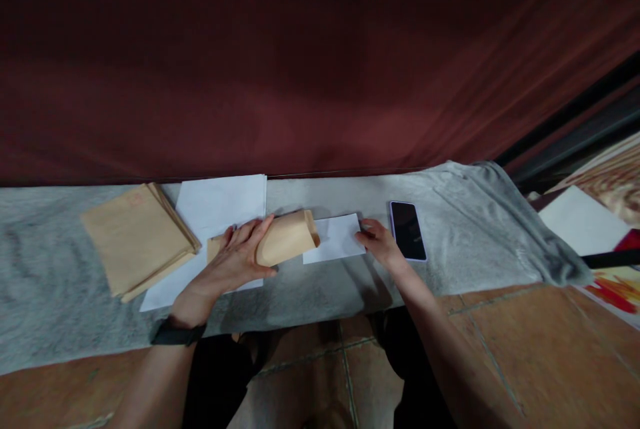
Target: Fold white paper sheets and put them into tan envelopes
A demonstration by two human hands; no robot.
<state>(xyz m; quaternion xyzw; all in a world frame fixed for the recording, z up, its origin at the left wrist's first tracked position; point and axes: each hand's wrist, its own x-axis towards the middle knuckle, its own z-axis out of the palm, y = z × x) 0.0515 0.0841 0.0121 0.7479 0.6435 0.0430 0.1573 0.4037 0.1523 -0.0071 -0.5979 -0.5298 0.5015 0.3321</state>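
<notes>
My left hand (243, 252) lies over a brown paper envelope (286, 237), its fingers at the far side and its thumb along the near edge. The envelope's open end faces right and gapes a little. My right hand (379, 240) pinches the right end of a folded white sheet of paper (334, 238) between thumb and fingers. The sheet's left end is at the envelope's mouth; whether its tip is inside, I cannot tell. Part of the envelope is hidden under my left hand.
A stack of brown envelopes (143, 236) overlaps white paper sheets (225, 199) on the left. A phone (407, 230) lies just right of my right hand. Grey cloth (465, 236) covers the narrow surface, with a dark red curtain (300, 82) behind and tiled floor (560, 342) below.
</notes>
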